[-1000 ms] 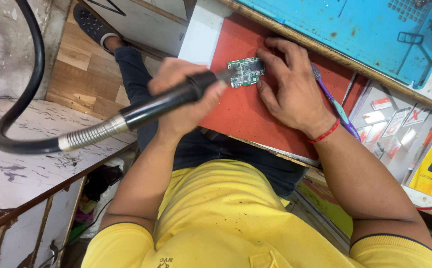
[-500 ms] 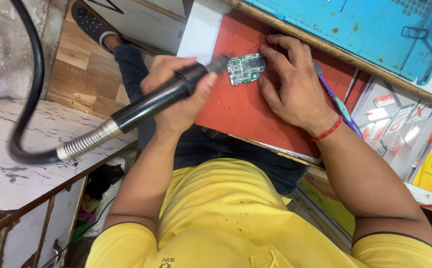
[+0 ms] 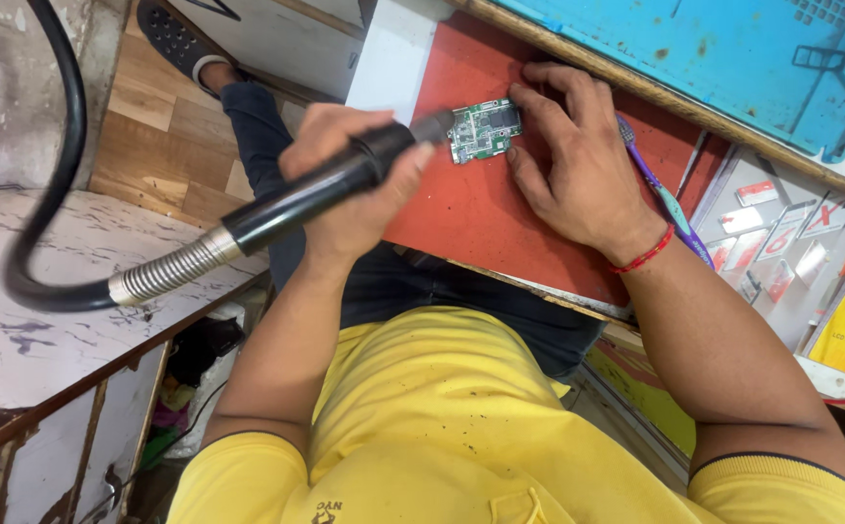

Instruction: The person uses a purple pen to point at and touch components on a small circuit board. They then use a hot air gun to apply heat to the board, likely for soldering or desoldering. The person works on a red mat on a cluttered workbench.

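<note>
Both hands work at a small green rectangular circuit board (image 3: 484, 129) that lies flat on a red mat (image 3: 471, 218) covering the bench. On one side of the board, the left hand (image 3: 355, 175) is clenched around a black cylindrical handpiece (image 3: 330, 184) with a ribbed metal collar and a thick black hose (image 3: 54, 204); its metal nozzle points at the board's edge and looks to touch it. On the other side, the right hand (image 3: 578, 165) lies flat on the mat, fingertips pressing the board's far edge, gripping nothing. Beyond that hand from the board lies a purple and teal toothbrush (image 3: 663, 194), and further off a blue plastic tray (image 3: 714, 58).
</note>
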